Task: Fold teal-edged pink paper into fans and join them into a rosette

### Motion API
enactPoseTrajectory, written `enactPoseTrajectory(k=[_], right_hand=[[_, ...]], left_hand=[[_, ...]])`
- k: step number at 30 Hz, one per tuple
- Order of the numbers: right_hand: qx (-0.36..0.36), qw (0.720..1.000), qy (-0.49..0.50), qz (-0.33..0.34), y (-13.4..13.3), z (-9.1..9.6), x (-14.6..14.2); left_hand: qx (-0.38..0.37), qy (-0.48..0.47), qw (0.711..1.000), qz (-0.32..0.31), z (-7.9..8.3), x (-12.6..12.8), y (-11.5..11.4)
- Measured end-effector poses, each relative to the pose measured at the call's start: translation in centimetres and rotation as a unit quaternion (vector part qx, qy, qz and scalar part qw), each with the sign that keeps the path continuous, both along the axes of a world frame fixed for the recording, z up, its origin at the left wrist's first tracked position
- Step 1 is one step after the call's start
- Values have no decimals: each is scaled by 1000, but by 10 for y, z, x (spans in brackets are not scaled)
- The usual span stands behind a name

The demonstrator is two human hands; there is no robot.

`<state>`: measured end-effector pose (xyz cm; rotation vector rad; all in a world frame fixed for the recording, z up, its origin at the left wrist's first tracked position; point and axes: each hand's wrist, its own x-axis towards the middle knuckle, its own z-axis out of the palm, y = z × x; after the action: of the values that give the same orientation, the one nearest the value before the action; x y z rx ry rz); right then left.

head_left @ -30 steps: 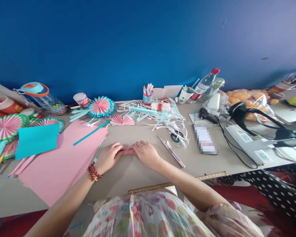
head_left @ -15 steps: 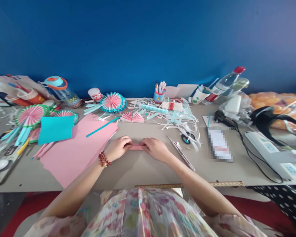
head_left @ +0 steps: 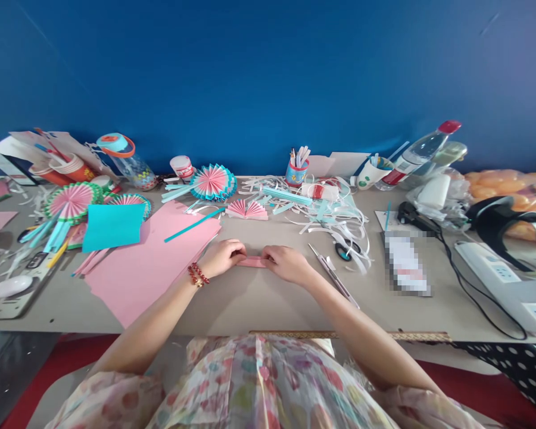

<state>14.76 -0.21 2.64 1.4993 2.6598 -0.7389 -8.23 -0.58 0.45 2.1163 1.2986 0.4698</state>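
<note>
A folded strip of pink paper [head_left: 252,261] lies on the grey table [head_left: 259,298] straight in front of me. My left hand [head_left: 221,257], with a red bead bracelet on the wrist, has its fingers curled down on the strip's left end. Over the strip's right end my right hand [head_left: 286,263] is closed the same way. Both hands press the strip flat against the table. Only the middle of the strip shows between them.
A stack of pink sheets [head_left: 147,262] with a teal sheet [head_left: 112,226] lies left. Paper fans [head_left: 212,182], white paper strips [head_left: 330,214], a craft knife [head_left: 333,277], a pen cup [head_left: 296,173], bottles [head_left: 417,152], a power strip [head_left: 504,277] and a wooden ruler [head_left: 384,335] surround me.
The view has swung left and back a little. My hands stay on the pink strip, pressing it; their grip looks the same.
</note>
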Motion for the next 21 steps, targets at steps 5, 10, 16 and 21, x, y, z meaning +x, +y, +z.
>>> enactPoseTrajectory(k=[5,10,16,21], right_hand=[[-2,1000,0,1,0,2,0],[1,1000,-1,1,-1,2,1],[2,1000,-6,1,-2,4,0],[6,1000,-9,-2,-2,3,-1]], left_hand=[[4,0,1000,-15,0,-1,-1],[19,-4,1000,-25,-1,-2,-5],[43,4,998,-36,-2,-1,-8],[64,19,996,-52,-2,-1,-10]])
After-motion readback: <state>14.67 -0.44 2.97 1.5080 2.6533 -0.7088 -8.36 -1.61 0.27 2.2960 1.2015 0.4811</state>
